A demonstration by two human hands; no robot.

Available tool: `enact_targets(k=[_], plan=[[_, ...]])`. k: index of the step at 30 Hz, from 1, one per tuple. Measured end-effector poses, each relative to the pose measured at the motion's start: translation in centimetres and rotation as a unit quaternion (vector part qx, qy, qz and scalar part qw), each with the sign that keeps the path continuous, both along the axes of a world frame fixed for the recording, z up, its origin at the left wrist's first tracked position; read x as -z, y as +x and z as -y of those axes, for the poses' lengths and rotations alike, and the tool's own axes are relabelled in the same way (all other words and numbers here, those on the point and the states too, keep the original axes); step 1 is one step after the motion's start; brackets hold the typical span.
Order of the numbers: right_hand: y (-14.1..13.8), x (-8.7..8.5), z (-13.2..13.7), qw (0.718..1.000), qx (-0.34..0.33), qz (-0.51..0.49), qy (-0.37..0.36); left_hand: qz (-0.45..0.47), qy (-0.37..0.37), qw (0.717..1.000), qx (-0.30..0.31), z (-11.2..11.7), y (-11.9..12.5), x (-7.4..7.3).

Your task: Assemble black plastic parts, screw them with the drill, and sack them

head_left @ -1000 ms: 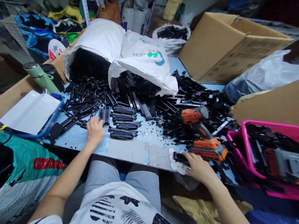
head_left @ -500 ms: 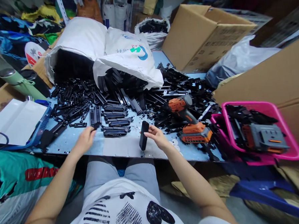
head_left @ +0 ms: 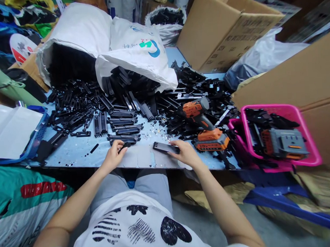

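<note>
My right hand (head_left: pixel 185 153) is closed on one end of a flat, long black plastic part (head_left: pixel 165 147), whose slotted end points left over the table's front edge. In my left hand (head_left: pixel 114 155) a small black plastic piece (head_left: pixel 124 147) is pinched; its exact shape is partly hidden by the fingers. Just beyond that hand lies a stack of assembled black parts (head_left: pixel 126 129), laid crosswise in rows. Left of the stack, several slim black parts (head_left: pixel 100 124) stand side by side. Small screws (head_left: pixel 162 119) are scattered behind the part in my right hand.
An orange cordless drill (head_left: pixel 206 125) rests at the right, beside a pink basket (head_left: pixel 317 156) of black parts and a battery. White sacks (head_left: pixel 79 28) spill black parts at the back. A blue tray (head_left: pixel 42 133) with white paper stands left; a cardboard box (head_left: pixel 204 36) is behind.
The part in my right hand has tipped from upright to nearly flat. My left hand has come right, toward it, carrying a small black piece. The view has shifted slightly.
</note>
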State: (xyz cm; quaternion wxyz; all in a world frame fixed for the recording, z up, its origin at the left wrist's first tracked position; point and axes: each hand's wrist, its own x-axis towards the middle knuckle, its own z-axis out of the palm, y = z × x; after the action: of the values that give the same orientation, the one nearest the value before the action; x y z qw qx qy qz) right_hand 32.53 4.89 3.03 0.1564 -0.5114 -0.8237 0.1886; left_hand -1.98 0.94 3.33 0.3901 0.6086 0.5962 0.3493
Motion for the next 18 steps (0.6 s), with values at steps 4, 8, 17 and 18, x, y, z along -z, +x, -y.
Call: enact_targets(k=[4,8,17,18], plan=[[-4.5,0.1,1.7,0.990,-0.104,0.086,0.035,0.013,0.009,1.000,0.014,0.0,1.6,0.3],[-6.4,0.5,4.1,0.966,-0.234,0.094,0.058,0.017,-0.003,1.000,-0.006,0.0,1.6,0.8],[-1.1,0.5,5.1,0.987,-0.130,0.047,0.083,0.042,0.005,0.999,-0.001,0.3,2.0,0.9],[-1.5,0.5,4.9,0.989,-0.125,0.024,0.069,0.057,0.004,0.998,0.002,0.3,2.4,0.7]])
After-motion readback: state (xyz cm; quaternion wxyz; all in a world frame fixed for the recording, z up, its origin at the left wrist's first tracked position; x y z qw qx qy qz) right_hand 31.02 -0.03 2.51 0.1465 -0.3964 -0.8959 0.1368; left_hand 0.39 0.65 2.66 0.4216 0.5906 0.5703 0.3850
